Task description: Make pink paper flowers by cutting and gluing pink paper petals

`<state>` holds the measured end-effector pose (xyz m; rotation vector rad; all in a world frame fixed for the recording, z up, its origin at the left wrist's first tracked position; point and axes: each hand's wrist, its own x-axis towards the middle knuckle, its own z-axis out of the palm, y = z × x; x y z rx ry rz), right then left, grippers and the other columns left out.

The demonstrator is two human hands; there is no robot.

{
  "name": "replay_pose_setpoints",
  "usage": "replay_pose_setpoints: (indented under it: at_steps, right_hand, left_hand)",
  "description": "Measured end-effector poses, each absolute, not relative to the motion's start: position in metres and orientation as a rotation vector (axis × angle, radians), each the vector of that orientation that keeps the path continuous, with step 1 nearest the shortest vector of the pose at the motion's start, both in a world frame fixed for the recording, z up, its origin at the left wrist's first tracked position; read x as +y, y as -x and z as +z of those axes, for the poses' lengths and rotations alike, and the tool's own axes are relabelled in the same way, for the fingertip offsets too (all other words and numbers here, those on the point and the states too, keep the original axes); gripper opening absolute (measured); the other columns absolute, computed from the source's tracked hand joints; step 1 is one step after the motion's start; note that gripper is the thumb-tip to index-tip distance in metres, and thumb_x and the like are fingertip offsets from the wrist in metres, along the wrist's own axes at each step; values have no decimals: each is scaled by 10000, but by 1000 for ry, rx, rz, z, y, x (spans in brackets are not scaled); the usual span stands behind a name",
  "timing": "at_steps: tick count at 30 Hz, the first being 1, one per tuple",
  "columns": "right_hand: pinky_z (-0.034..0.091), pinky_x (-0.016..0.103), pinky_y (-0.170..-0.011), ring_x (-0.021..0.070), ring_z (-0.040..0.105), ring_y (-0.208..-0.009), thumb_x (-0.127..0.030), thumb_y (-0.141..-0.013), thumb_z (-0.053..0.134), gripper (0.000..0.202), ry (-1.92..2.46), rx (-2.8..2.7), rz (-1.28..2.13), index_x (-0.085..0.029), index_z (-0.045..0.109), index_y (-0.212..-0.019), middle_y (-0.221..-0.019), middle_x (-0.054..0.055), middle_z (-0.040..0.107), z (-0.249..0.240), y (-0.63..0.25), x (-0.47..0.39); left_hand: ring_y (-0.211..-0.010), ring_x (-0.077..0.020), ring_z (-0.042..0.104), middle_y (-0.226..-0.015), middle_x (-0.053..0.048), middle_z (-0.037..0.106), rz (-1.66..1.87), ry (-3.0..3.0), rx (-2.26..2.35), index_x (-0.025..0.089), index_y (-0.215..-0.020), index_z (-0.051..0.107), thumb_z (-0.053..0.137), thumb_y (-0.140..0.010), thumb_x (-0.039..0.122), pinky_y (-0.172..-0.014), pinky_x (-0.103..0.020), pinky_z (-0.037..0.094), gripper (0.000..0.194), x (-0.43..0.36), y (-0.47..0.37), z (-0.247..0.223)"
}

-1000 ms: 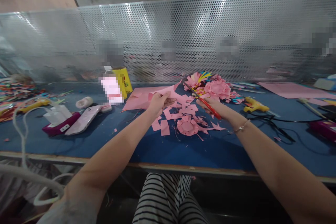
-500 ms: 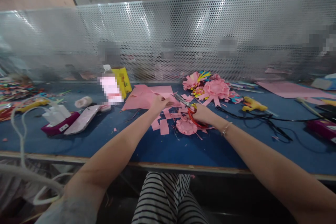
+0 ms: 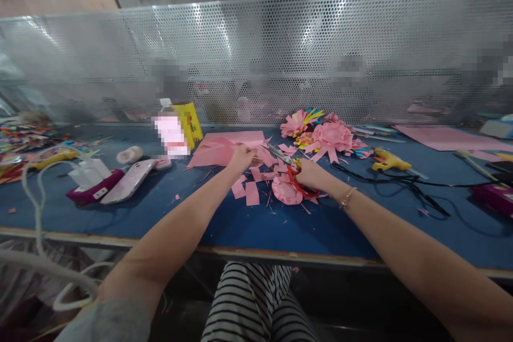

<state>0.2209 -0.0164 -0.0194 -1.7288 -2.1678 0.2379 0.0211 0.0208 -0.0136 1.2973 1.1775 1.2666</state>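
My left hand (image 3: 242, 158) pinches a piece of pink paper (image 3: 265, 157) between its fingertips, just above the table. In my right hand (image 3: 311, 174) is a pair of scissors with red handles (image 3: 296, 183); the blades point left toward that paper, and whether they touch it is hard to tell. Larger pink paper sheets (image 3: 214, 145) lie beyond my left hand. Cut pink pieces (image 3: 252, 193) are scattered below both hands. A round, gathered pink paper flower (image 3: 286, 190) rests on the table just under the scissors.
Pink paper flowers (image 3: 332, 136) with yellow and blue strips are heaped behind my right hand. A yellow glue gun (image 3: 389, 160) with a black cord lies right. Leftward are a phone (image 3: 127, 181), a purple power strip (image 3: 93, 187), a tape roll (image 3: 129, 155) and a yellow packet (image 3: 191, 123).
The whole scene sits slightly further right in the view. Both hands keep nearly the same positions, with the scissors and the pink paper still held.
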Motion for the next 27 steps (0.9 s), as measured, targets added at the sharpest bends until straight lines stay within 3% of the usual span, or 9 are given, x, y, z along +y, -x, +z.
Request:
replay_pose_setpoints:
  at_steps: [11,21,27]
  right_hand:
    - [317,208,-499,157,549,-657,-162,-585,488,211,1796,-2123,128,-146,494,-795,-741,79,604,-20,-235,-7]
    - [321,248,-550,178,513,-681,-225,-614,509,208,1799,-1936,-104,-116,511,-791,-738,98,568,0,-259,-6]
    - [323,231,-524,139,481,-598,-219,-639,517,116,1757,-2044,190,-145,483,-721,-669,55,549,2,-247,-13]
  left_hand:
    - [-515,-169,619,-542,21,526,1240,-1266,1185,183,-769,323,448,-772,254,-559,-309,492,144,18,-22,-13]
    - [-545,-149,617,-518,25,544,1185,-1303,1125,174,-776,366,479,-691,67,-665,-358,498,178,8,-26,-9]
    - [-578,-147,618,-512,-34,583,1211,-1365,1095,139,-615,441,513,-661,60,-675,-326,503,117,12,-24,-11]
